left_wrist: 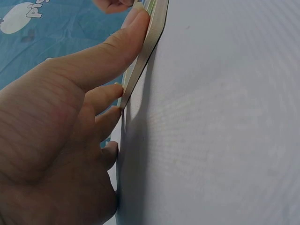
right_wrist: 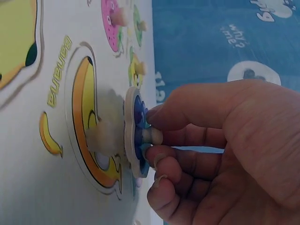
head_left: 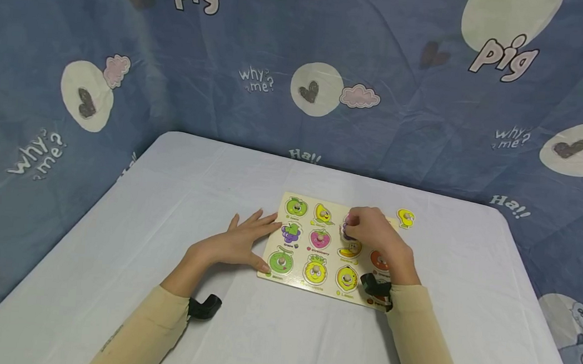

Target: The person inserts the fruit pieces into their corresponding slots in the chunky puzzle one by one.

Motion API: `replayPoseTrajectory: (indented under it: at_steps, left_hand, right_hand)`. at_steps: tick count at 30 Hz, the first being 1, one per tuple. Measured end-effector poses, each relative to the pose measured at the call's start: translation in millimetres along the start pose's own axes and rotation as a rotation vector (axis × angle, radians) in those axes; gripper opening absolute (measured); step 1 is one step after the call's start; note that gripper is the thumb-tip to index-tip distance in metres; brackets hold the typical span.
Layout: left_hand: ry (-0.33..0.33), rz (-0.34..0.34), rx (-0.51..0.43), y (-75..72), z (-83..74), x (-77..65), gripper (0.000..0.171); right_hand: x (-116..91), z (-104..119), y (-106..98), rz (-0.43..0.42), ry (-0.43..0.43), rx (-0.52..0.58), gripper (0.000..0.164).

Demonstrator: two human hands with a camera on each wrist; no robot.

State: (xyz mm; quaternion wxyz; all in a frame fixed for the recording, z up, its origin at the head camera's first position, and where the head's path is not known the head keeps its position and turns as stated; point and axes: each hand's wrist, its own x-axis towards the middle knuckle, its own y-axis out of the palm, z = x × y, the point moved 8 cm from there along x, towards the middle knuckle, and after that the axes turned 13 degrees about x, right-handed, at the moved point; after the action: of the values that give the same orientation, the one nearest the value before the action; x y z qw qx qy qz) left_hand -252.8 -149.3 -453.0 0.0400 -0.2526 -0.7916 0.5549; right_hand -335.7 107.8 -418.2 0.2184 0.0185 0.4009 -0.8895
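Note:
A wooden fruit peg puzzle board (head_left: pixel 298 262) lies on the white table. My left hand (head_left: pixel 235 243) rests at its left edge, fingers spread and fairly straight, thumb at the near left corner; in the left wrist view the thumb (left_wrist: pixel 108 58) touches the board's rim. Over the board's upper right part, my right hand (head_left: pixel 375 234) pinches the peg of a blue-purple fruit puzzle piece (right_wrist: pixel 138 131). That piece stands slightly off the board, beside the banana piece (right_wrist: pixel 79 110). Its slot is hidden behind the hand.
A loose yellow puzzle piece (head_left: pixel 405 218) lies on the table past the board's far right corner. Pegged pieces sit in the board, among them a strawberry (head_left: pixel 320 239), a pineapple (head_left: pixel 315 272) and a lemon (head_left: pixel 347 279). A patterned blue curtain (head_left: pixel 216 99) hangs behind the table.

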Motion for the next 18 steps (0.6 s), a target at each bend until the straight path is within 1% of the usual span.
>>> replayPoseTrajectory:
  at_steps: [8,18]
  left_hand:
    - [0.003,-0.001,-0.009,-1.8,-3.2,0.2,0.114]
    - [-0.005,0.005,0.012,-0.2,-1.3,2.0,0.114]
  right_hand:
    - [2,13,4,-0.009,-0.084,0.003,0.012]
    - [5,21,18,0.009,-0.132,0.063,0.013]
